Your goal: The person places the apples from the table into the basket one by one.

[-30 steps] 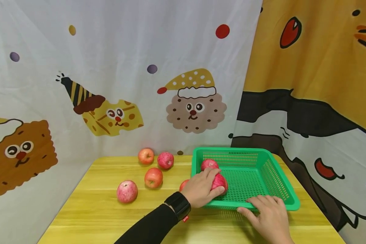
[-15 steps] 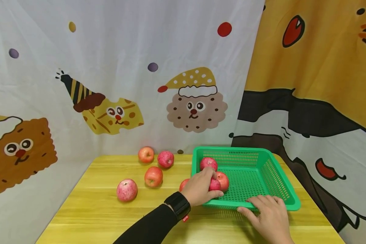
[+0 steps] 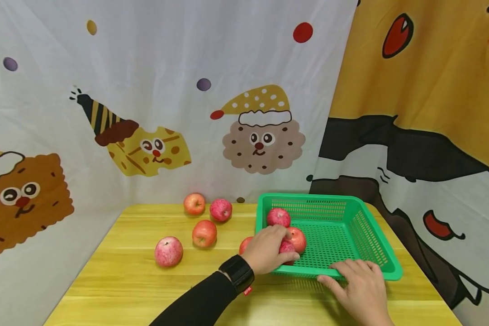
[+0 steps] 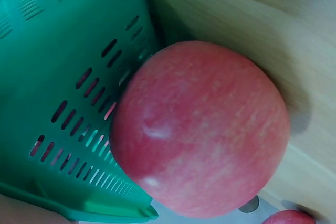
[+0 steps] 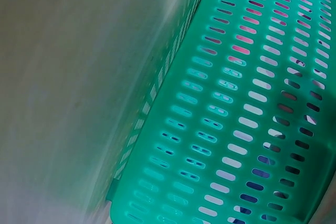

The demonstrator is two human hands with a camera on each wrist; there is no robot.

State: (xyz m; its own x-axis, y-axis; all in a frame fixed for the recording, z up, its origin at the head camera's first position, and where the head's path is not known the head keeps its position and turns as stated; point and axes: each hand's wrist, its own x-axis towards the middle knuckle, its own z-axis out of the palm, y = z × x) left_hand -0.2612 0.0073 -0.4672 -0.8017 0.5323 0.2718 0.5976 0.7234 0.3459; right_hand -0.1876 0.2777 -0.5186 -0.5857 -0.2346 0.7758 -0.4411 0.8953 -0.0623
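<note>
My left hand reaches over the near left corner of a green plastic basket. Its fingers and thumb curl round a pinkish-red apple, partly hidden by the hand. Beside that apple in the basket lie an orange-red apple and, farther back, a pink-red apple. My right hand grips the basket's near rim, thumb outside and fingers over the edge. Below my left wrist, another apple sits on the table against the basket's outer wall; in the head view the hand partly covers it.
On the wooden table, left of the basket, stand several more apples: a pale pink apple, an orange-red apple, and at the back an orange apple beside a dark pink apple. A printed curtain hangs behind.
The held apple has shifted slightly left and down in the basket, uncovering more of the orange-red apple beside it. My right hand stays on the rim. The head view has tilted slightly downward.
</note>
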